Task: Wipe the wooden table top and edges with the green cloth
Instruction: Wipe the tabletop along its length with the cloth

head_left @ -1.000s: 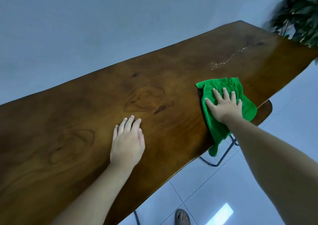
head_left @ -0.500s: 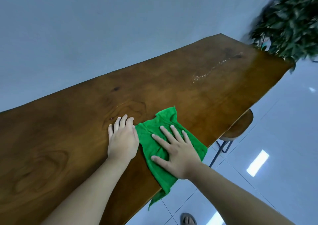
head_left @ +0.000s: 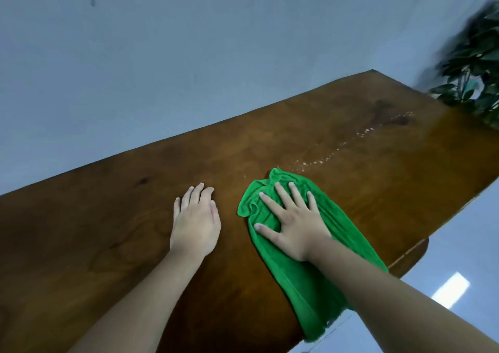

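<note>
Your right hand [head_left: 293, 228] lies flat on the green cloth [head_left: 310, 258], palm down, fingers spread wide and pressing the fabric onto the wooden table top [head_left: 378, 190]; nothing is pinched or gripped. The fingertips point away from you toward the wall [head_left: 189, 69], the thumb reaching out to the left. Under your palm the cloth runs as a long strip: its long axis goes from a bunched, folded end just beyond your fingertips back toward you and to the right, where its tail drapes over the near edge of the table and hangs below the edge beside your forearm.

Just left of that hand, apart from the cloth, your left hand [head_left: 195, 223] rests flat on bare wood with its fingers held close together, holding nothing.

Beyond the cloth's far end, a trail of pale droplets or specks [head_left: 351, 147] runs diagonally away toward the far right corner; its nearest end sits close to the cloth's folded tip. Past that corner stands a blurred leafy plant [head_left: 475, 63]. To the right of your forearm, a round wooden stool seat [head_left: 413, 255] shows under the table's edge.

Half a second ago the cloth touched your left hand; now there is a gap of bare wood between them, and the cloth lies further onto the top.
</note>
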